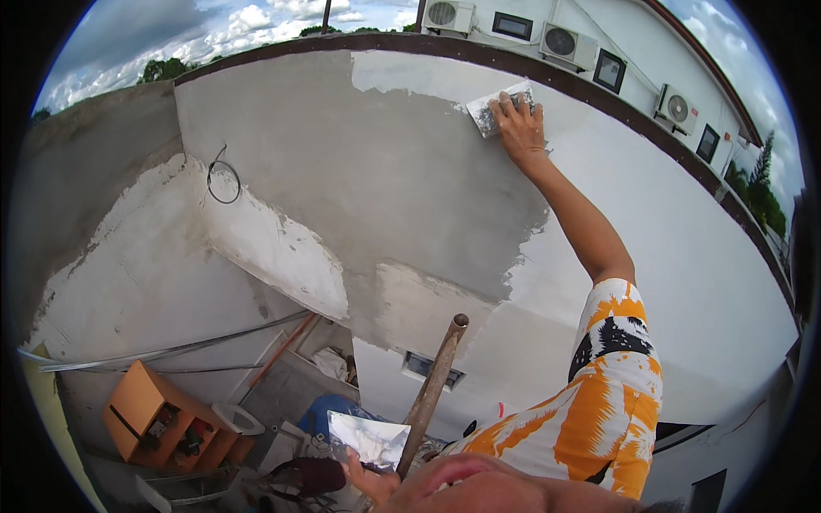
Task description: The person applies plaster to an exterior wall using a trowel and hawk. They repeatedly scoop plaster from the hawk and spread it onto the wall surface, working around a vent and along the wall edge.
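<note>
My right hand (521, 132) reaches up, fingers closed over a flat rectangular steel trowel (486, 120) that lies against the wall near its top edge. Around it, a coat of grey plaster (402, 162) covers much of the wall, with ragged borders against the white surface (650, 231) to the right. Low in front of me, my left hand (372, 480) grips a flat rectangular metal plate (346, 432) from beneath. A heap of whitish paste (369, 448) rests on that plate. The grip's underside is hidden.
An upright pipe (440, 368) rises beside the metal plate. A loop of cable (224, 181) sticks out of the wall. Lower left stand an orange wooden shelf (141, 419) and long metal bars (180, 350). Beyond the wall, air-conditioning units (569, 44) hang on a building.
</note>
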